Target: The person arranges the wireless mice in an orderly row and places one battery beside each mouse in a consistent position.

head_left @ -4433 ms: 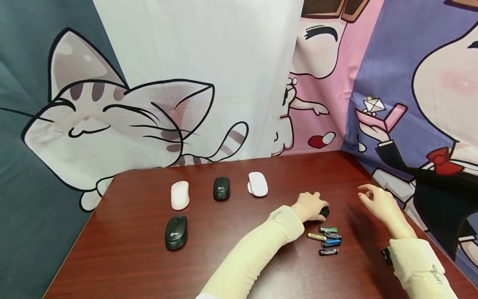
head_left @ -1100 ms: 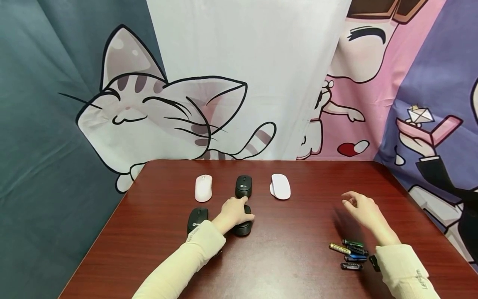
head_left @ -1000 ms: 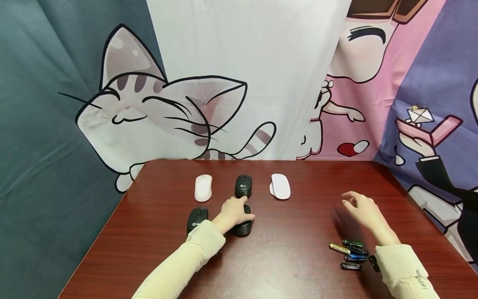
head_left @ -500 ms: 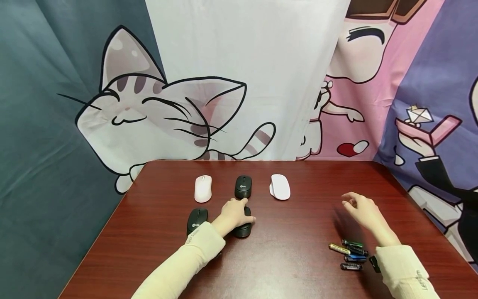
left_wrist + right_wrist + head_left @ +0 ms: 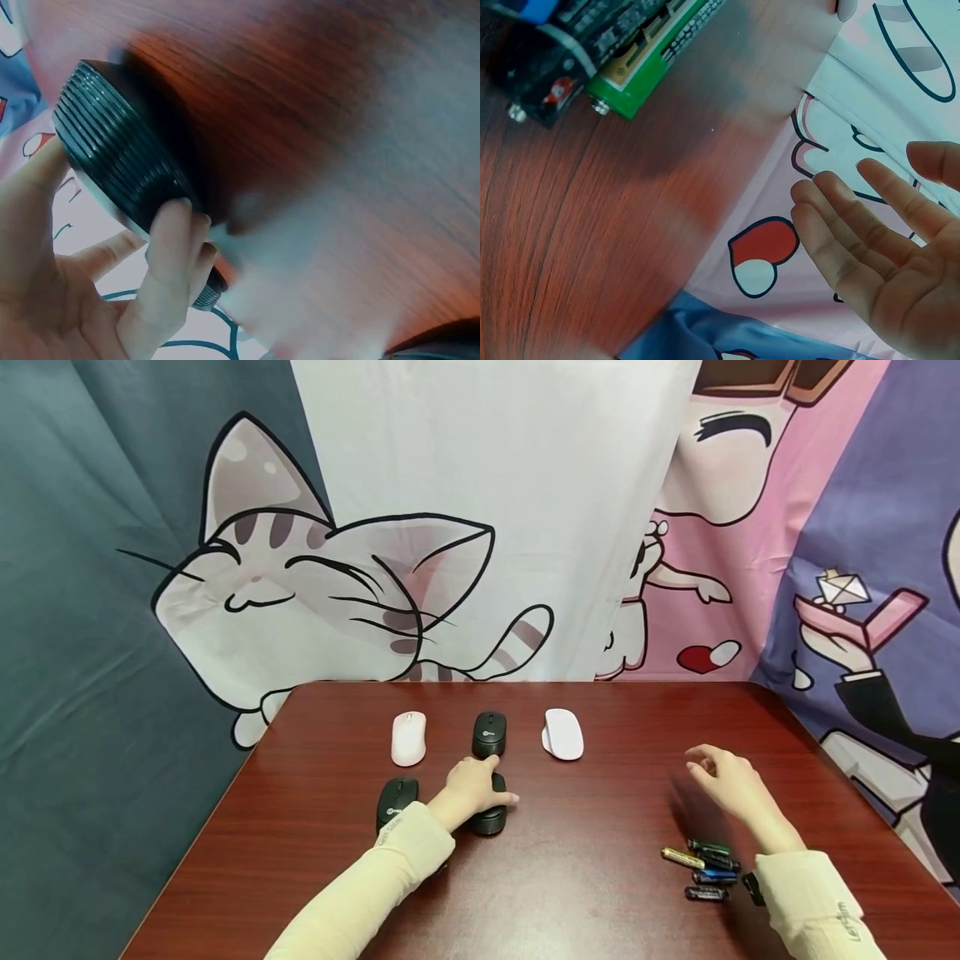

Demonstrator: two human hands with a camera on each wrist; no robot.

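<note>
My left hand [image 5: 467, 787] is at the middle of the table with its fingers and thumb around a black computer mouse [image 5: 489, 820]. In the left wrist view, the ribbed side of this mouse [image 5: 120, 142] shows between thumb and fingers, and fingertips [image 5: 174, 214] press on its edge. Just behind it sits a second black mouse [image 5: 489, 732], and another black mouse [image 5: 396, 800] lies to its left, partly covered by the sleeve. Over the right side, my right hand [image 5: 735, 785] hovers with relaxed fingers, holding nothing; its palm faces the camera in the right wrist view.
Several loose batteries [image 5: 708, 878] lie in a cluster near the right sleeve. Along the back stand a white mouse [image 5: 408, 739] and a second white mouse [image 5: 564, 735] with something flat under its left edge. A printed cloth [image 5: 570, 527] hangs behind the table [image 5: 585, 877].
Since the oldest frame, my left hand has carried the black mouse leftward from beside the batteries to mid-table. In the last second it barely moves; the thumb shifts slightly outward. My right hand stays still lately.
</note>
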